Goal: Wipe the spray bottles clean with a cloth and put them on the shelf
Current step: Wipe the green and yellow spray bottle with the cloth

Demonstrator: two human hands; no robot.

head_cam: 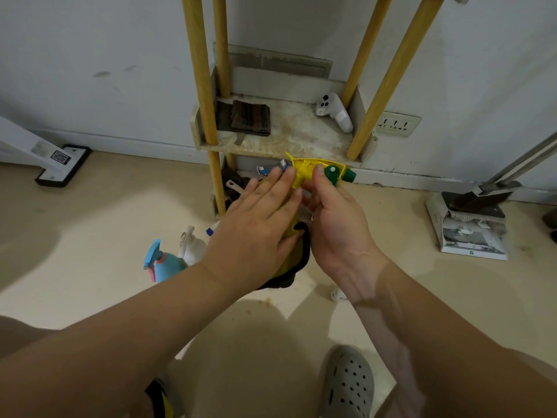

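A spray bottle with a yellow trigger head and green nozzle (316, 170) is held up in front of the shelf. My right hand (334, 224) grips it just below the head. My left hand (259, 227) lies with straight fingers over a yellow cloth with a black edge (297, 257), pressing it against the bottle's body, which is hidden. On the floor to the left lie a blue spray bottle (164, 262) and a white pump bottle (193, 245). The low shelf (289, 137) with yellow posts stands just behind.
On the shelf are a folded dark cloth (245, 117) and a white controller (334, 111). A dustpan with brush (470, 227) stands at the right wall, a wall socket (396, 125) beside the shelf. A grey clog (349, 384) is below on the beige floor.
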